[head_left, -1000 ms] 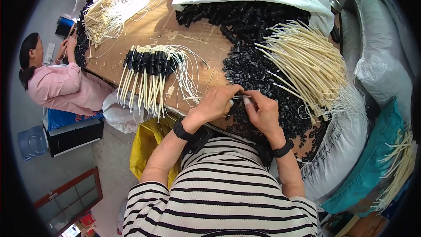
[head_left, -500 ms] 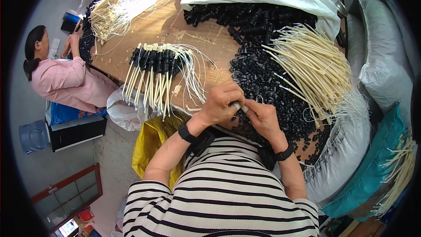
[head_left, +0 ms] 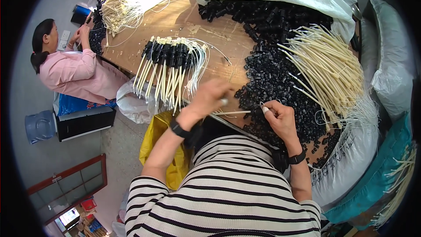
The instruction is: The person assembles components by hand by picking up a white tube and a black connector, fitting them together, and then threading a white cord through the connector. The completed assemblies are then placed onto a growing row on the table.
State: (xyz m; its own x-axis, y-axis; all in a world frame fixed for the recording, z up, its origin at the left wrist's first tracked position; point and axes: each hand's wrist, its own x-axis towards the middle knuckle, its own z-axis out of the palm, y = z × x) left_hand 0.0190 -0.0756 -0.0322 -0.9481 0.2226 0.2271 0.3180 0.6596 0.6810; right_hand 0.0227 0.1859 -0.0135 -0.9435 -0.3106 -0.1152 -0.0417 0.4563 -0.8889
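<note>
Cream tube [head_left: 237, 112] by the near edge of the tabletop [head_left: 175, 22], beside black parts [head_left: 272, 74]; right hand [head_left: 283, 119] pinches white wire [head_left: 262, 104] between closed fingers; left hand [head_left: 210, 97] blurred, fingers half-curled, whether they hold anything I cannot tell

A: It was a small assembly workshop, no doubt about it! A worn wooden table [head_left: 193, 17] stretched across the top of the frame.

B: And how loaded it was: loose black plastic parts [head_left: 276, 74] heaped right of centre, cream tubes [head_left: 324, 68] piled against them, a row of joined black-and-cream pieces [head_left: 165, 57] left of centre!

A: White sacks [head_left: 394, 57] bulged along the right edge, with a teal sack [head_left: 372, 184] lower down.

B: And there, upper left, a co-worker [head_left: 70, 68] in pink was busy beside the same table too!
</note>
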